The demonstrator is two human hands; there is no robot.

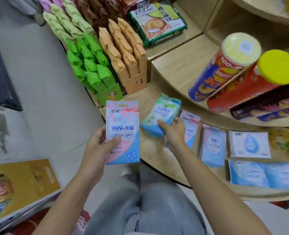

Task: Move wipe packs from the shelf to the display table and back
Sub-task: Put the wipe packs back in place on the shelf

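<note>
Wipe packs: 2 in hand. My L hand [98, 145] grips the pink-blue wipe pack [122, 132] upright, thumb on front face at lower left, fingers behind; most of the pack stands above the grip, clear of the shelf edge. My R hand [172, 131] pinches the green-blue wipe pack [160, 114] at its lower corner, thumb on top; pack tilted, extending up-left from the grip over the lower shelf tier [157, 155]. Contact w/ tier: can't tell. Pink pack [190, 126] lies flat on the tier just behind R hand.

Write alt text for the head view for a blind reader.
A person's left hand holds a pink-and-blue wipe pack upright, while the right hand grips a green-and-blue wipe pack over a wooden shelf of more packs.
</note>
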